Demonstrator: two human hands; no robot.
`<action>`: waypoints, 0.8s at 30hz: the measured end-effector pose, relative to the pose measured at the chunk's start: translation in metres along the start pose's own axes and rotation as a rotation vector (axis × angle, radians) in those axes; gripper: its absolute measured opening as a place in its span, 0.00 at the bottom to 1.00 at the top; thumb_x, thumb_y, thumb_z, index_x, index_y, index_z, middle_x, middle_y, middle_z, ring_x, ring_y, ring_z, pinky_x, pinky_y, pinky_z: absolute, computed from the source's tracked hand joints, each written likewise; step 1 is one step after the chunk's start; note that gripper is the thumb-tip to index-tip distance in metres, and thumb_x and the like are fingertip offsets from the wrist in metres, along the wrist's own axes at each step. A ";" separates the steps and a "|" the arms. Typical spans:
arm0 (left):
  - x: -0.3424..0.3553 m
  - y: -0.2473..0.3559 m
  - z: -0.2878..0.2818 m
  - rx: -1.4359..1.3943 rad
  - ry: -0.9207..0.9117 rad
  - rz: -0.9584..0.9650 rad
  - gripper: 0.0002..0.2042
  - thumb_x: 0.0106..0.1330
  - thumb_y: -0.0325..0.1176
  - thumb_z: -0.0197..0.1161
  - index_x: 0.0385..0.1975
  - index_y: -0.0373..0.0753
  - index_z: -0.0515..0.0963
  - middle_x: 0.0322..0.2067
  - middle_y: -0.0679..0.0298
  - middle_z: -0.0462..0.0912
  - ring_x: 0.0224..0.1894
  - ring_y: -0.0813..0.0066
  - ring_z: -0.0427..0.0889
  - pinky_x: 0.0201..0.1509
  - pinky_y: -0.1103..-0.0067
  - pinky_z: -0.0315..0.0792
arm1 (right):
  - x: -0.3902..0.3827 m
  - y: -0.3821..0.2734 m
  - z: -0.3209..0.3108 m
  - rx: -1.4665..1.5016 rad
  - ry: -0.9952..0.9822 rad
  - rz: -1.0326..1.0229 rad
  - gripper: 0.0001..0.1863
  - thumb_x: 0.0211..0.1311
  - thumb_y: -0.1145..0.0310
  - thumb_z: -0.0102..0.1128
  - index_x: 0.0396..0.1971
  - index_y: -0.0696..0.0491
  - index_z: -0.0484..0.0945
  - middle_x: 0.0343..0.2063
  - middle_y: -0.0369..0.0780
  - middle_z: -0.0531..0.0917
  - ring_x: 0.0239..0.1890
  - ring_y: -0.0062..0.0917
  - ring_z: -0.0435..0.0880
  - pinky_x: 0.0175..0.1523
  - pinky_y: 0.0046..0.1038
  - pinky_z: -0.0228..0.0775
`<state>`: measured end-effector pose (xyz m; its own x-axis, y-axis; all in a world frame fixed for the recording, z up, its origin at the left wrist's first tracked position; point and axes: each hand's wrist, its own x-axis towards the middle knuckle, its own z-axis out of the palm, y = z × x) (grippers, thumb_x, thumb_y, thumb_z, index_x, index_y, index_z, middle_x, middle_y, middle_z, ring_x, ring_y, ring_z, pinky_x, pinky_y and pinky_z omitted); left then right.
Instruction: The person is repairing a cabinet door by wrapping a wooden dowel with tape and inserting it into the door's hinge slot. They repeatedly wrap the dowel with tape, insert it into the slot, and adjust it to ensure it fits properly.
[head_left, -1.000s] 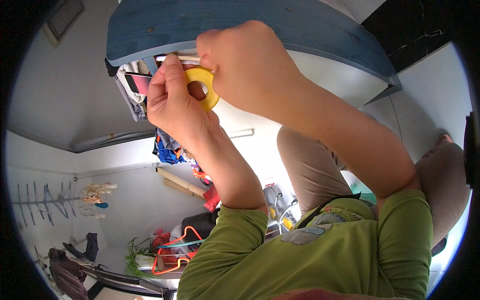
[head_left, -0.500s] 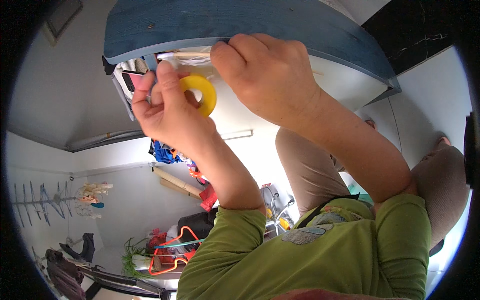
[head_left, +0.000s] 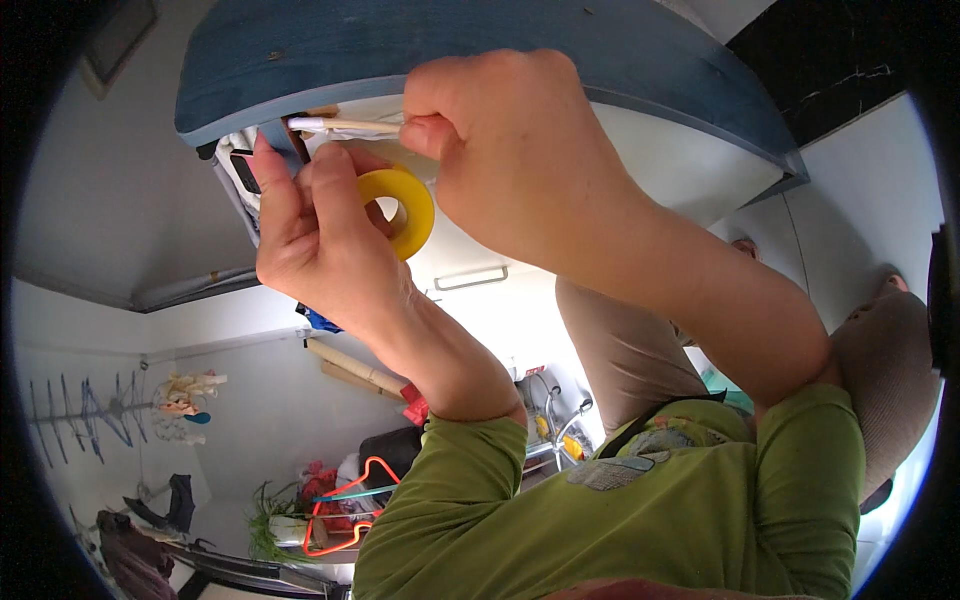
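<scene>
The left hand (head_left: 325,225) grips a yellow roll (head_left: 419,215); the right hand (head_left: 515,150) clenches a pale stick (head_left: 362,126); seemingly mid-wrapping; next calls for steady tension.

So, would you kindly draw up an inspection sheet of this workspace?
Surface: blue wooden board, with a small dark mark near the picture's top left.
Job's things: yellow ring; thin pale stick with a white end.
Clutter: orange hanger beside a green plant, lower left in the picture.
Hands: left hand holds the ring; right hand has its fingers closed at the stick's right end.
Cables: nothing seen.
Surroundings: black marbled panel at upper right; pale wall at left.
</scene>
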<state>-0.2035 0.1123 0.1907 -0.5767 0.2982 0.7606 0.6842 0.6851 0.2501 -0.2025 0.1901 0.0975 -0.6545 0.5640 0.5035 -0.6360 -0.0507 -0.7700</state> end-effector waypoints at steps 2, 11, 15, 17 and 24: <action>0.000 -0.002 0.000 -0.012 -0.012 0.008 0.17 0.58 0.20 0.57 0.50 0.27 0.73 0.17 0.65 0.79 0.13 0.90 0.67 0.14 0.91 0.55 | -0.001 0.003 0.003 0.035 0.012 -0.009 0.12 0.45 0.62 0.65 0.19 0.57 0.78 0.18 0.47 0.82 0.21 0.36 0.84 0.23 0.32 0.76; 0.001 -0.002 -0.004 -0.072 -0.010 0.004 0.18 0.58 0.18 0.56 0.51 0.27 0.72 0.17 0.65 0.79 0.15 0.88 0.70 0.16 0.91 0.59 | -0.010 0.010 0.008 -0.436 0.379 -0.479 0.12 0.36 0.68 0.63 0.24 0.51 0.72 0.17 0.34 0.70 0.15 0.24 0.73 0.17 0.23 0.63; 0.003 -0.003 -0.001 -0.094 -0.009 0.005 0.19 0.58 0.18 0.56 0.52 0.26 0.71 0.17 0.64 0.80 0.17 0.87 0.73 0.18 0.91 0.62 | 0.002 0.014 0.007 -0.488 0.442 -0.567 0.14 0.29 0.67 0.60 0.22 0.50 0.70 0.16 0.33 0.68 0.14 0.22 0.71 0.14 0.22 0.60; 0.004 -0.002 -0.002 -0.075 -0.018 0.009 0.19 0.58 0.18 0.56 0.52 0.26 0.71 0.17 0.64 0.80 0.17 0.87 0.73 0.19 0.91 0.63 | 0.003 0.012 0.007 -0.453 0.413 -0.529 0.13 0.29 0.69 0.61 0.21 0.51 0.69 0.15 0.33 0.69 0.13 0.23 0.71 0.15 0.23 0.60; 0.001 0.001 -0.002 -0.048 -0.044 0.032 0.19 0.59 0.18 0.56 0.52 0.26 0.70 0.16 0.65 0.79 0.17 0.87 0.73 0.20 0.91 0.65 | 0.007 -0.004 -0.004 -0.207 0.175 -0.226 0.10 0.38 0.63 0.62 0.16 0.55 0.77 0.14 0.45 0.80 0.18 0.33 0.83 0.20 0.31 0.74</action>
<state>-0.2027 0.1114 0.1930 -0.5726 0.3495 0.7417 0.7226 0.6424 0.2552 -0.2030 0.1975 0.1026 -0.4153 0.6754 0.6094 -0.6485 0.2499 -0.7190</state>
